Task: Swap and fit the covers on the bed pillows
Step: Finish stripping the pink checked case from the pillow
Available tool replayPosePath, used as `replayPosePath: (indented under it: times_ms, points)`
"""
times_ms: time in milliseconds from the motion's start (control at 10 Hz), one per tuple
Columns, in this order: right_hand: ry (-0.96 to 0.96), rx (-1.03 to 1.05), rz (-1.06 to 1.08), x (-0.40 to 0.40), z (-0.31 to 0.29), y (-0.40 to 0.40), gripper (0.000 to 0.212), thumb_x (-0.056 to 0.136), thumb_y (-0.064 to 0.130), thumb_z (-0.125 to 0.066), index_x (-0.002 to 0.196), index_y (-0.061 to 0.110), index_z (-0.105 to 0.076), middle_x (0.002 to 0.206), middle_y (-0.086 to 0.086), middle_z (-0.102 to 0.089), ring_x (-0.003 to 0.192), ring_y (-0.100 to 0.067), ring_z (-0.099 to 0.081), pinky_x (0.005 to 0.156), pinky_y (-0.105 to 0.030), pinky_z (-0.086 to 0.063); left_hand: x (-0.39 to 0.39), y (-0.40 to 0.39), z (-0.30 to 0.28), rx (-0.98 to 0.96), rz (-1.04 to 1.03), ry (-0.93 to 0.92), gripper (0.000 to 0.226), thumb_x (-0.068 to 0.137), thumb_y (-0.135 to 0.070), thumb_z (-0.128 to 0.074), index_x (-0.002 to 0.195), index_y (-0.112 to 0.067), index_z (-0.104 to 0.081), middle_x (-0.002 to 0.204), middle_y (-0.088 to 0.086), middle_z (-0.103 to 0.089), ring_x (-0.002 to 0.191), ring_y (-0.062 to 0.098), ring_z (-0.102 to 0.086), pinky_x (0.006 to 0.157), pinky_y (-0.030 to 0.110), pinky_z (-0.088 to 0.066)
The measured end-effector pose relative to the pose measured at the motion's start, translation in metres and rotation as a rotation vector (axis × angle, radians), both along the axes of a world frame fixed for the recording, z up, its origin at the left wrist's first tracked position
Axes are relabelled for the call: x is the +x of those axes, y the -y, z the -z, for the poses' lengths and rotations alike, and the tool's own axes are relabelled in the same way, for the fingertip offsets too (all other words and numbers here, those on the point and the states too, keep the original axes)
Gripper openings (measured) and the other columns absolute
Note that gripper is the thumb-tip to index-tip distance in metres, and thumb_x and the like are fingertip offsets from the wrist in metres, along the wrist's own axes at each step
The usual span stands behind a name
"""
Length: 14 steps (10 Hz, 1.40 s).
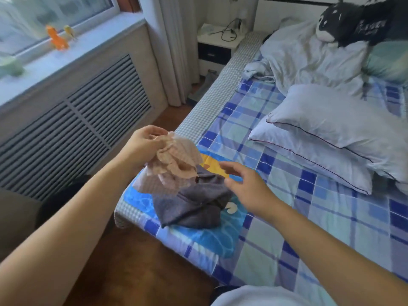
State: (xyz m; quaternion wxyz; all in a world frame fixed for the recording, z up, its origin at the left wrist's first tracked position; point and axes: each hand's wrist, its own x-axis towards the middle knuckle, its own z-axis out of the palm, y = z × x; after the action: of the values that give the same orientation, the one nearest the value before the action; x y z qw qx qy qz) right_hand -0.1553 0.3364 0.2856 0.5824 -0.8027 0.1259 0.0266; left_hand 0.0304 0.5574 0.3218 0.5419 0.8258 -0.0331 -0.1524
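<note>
Clearly my left hand [144,141] pinches the bunched top of the pink checked cover [174,160] and holds it above the corner of the bed [309,228], while my right hand [245,186] hovers beside it with fingers spread and holds nothing. Under the pink one lies the grey cover [196,206], crumpled on the sheet, and the lower part of the pink cloth seems to touch it. The two bare pillows [331,138] are stacked further up the bed, well apart from my hands. The risk I see is the grip — I hold the cover by a crumpled bunch, not by its opening, so I may search long for the mouth or put it on twisted or inside out. Also the pile sits near the edge of the mattress — if I pull the pink cover up quickly, it could drag the grey cover down to the floor [141,272].
</note>
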Motion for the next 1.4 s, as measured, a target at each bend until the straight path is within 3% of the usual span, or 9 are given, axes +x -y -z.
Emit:
replayPosePath:
  times_ms: [100,200,400,600,700,900,1100,1200,1400]
  points:
    - [-0.200,-0.086,0.138,-0.012,0.054,0.034,0.038,0.099,0.005,-0.055,0.134,0.019,-0.059,0.131,0.004,-0.060,0.115,-0.008,-0.056,0.098,-0.021,-0.044,0.004,0.004,0.065,0.773,0.255,0.122,0.025,0.092,-0.019,-0.056,0.114,-0.017,-0.068,0.111,0.009,-0.070,0.098,0.027,-0.065,0.081,0.032,-0.049]
    - [-0.470,-0.119,0.253,-0.052,0.108,0.071,0.032,0.099,0.008,-0.055,0.130,0.014,-0.061,0.130,-0.004,-0.062,0.111,-0.017,-0.058,0.091,-0.028,-0.045,-0.042,0.021,0.126,1.126,0.701,-0.140,0.036,0.097,-0.031,-0.055,0.125,-0.009,-0.065,0.128,0.012,-0.065,0.116,0.030,-0.061,0.085,0.029,-0.045]
    - [-0.708,-0.043,0.477,-0.131,0.132,0.134,0.016,0.096,0.008,-0.052,0.098,0.016,-0.066,0.108,-0.008,-0.066,0.101,-0.028,-0.061,0.094,-0.043,-0.053,-0.125,0.105,0.131,0.837,0.840,-0.394,0.027,0.094,-0.031,-0.056,0.108,-0.015,-0.074,0.109,0.007,-0.074,0.097,0.023,-0.070,0.087,0.035,-0.057]
    - [-0.615,0.180,0.690,-0.197,0.118,0.168,0.016,0.095,0.010,-0.051,0.084,0.012,-0.064,0.083,-0.007,-0.062,0.080,-0.022,-0.060,0.070,-0.033,-0.050,-0.164,0.237,0.130,0.369,0.617,-0.676,0.025,0.106,-0.013,-0.040,0.087,-0.010,-0.056,0.082,0.009,-0.059,0.057,0.018,-0.057,0.054,0.022,-0.038]
    - [-0.554,0.307,0.880,-0.265,0.112,0.197,0.011,0.099,0.013,-0.054,0.091,0.014,-0.061,0.090,-0.005,-0.062,0.076,-0.016,-0.062,0.065,-0.027,-0.049,-0.224,0.313,0.118,0.259,0.672,-0.629,0.018,0.104,-0.006,-0.047,0.093,-0.004,-0.061,0.080,0.015,-0.062,0.062,0.025,-0.056,0.059,0.027,-0.041]
    - [-0.590,0.358,1.197,-0.434,0.126,0.260,0.012,0.095,0.004,-0.054,0.086,0.010,-0.059,0.081,-0.013,-0.056,0.064,-0.018,-0.055,0.057,-0.029,-0.042,-0.350,0.439,0.110,0.247,0.953,-0.611,0.015,0.101,-0.012,-0.056,0.102,-0.003,-0.068,0.085,0.013,-0.071,0.071,0.026,-0.066,0.067,0.030,-0.051]
    - [-0.764,0.116,1.189,-0.569,0.178,0.372,0.026,0.102,0.018,-0.046,0.087,0.002,-0.060,0.077,0.001,-0.052,0.068,-0.024,-0.046,0.060,-0.033,-0.037,-0.461,0.535,0.135,0.291,0.998,-0.614,0.017,0.101,-0.017,-0.056,0.098,-0.006,-0.070,0.088,0.013,-0.073,0.070,0.022,-0.069,0.069,0.033,-0.054]
    - [-0.821,-0.066,1.173,-0.605,0.211,0.453,0.023,0.102,0.016,-0.047,0.118,0.009,-0.062,0.110,-0.008,-0.061,0.095,-0.032,-0.060,0.071,-0.033,-0.045,-0.503,0.571,0.158,0.354,0.949,-0.634,0.018,0.101,-0.015,-0.056,0.099,-0.003,-0.069,0.086,0.013,-0.072,0.073,0.025,-0.067,0.069,0.033,-0.052]
    - [-0.970,-0.366,1.071,-0.636,0.284,0.557,0.051,0.091,0.031,-0.068,0.135,0.011,-0.054,0.134,-0.020,-0.052,0.124,-0.043,-0.048,0.102,-0.046,-0.042,-0.555,0.607,0.197,0.467,0.830,-0.663,0.018,0.103,-0.011,-0.053,0.100,0.000,-0.066,0.081,0.013,-0.067,0.066,0.025,-0.061,0.062,0.028,-0.047]
